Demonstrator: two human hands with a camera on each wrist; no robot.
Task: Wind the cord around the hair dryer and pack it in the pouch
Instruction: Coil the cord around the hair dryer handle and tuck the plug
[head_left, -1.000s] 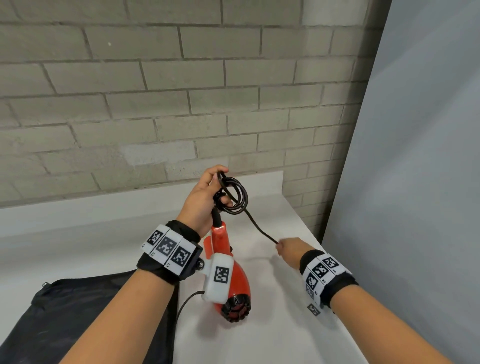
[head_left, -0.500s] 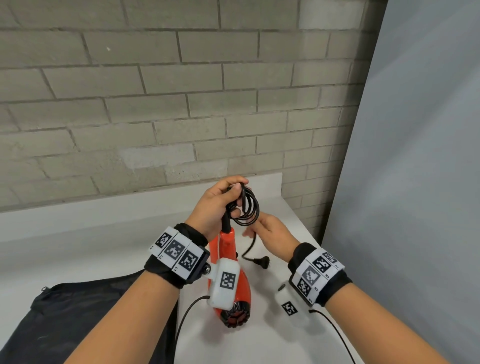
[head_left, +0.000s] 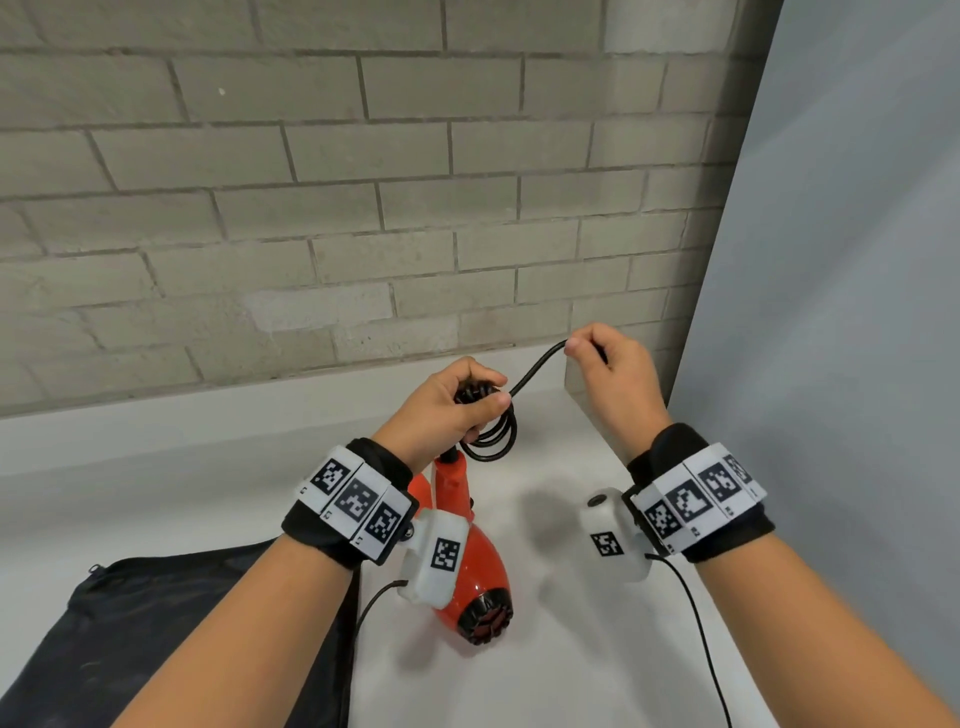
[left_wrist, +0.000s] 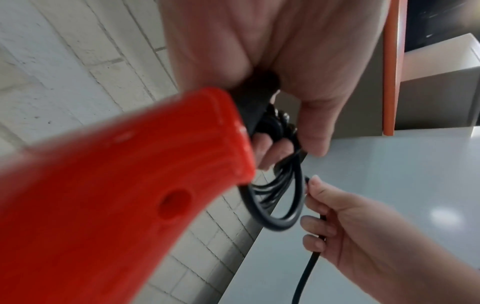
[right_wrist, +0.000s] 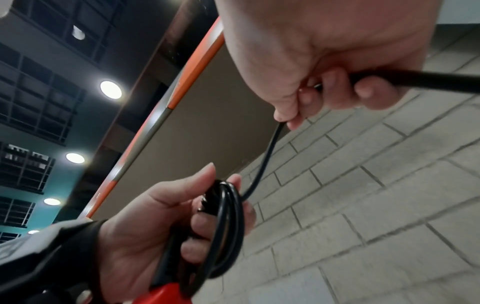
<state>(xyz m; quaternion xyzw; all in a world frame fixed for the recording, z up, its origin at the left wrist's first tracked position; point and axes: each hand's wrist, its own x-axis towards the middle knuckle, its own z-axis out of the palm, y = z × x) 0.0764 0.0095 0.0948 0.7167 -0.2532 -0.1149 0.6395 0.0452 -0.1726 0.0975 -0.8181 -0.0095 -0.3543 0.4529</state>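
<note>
The red hair dryer (head_left: 475, 566) hangs nozzle-down over the white table, its handle (left_wrist: 109, 205) pointing up. My left hand (head_left: 457, 402) grips the top of the handle together with several black loops of cord (head_left: 491, 439), which also show in the wrist views (left_wrist: 275, 205) (right_wrist: 228, 222). My right hand (head_left: 608, 374) is raised to the right of it and pinches the free end of the cord (head_left: 535, 366), drawn out between both hands (right_wrist: 265, 160). The plug end stays inside the right fist (right_wrist: 350, 86). The black pouch (head_left: 156, 623) lies flat at the lower left.
The white table (head_left: 545, 649) ends at a brick wall (head_left: 363, 208) behind and a grey panel (head_left: 831, 312) on the right. Thin sensor cables (head_left: 696, 623) hang from both wristbands over the table.
My right hand has taken the free cord end and lifted it up and to the right, away from the left hand. The left hand keeps its grip on the handle and loops.
</note>
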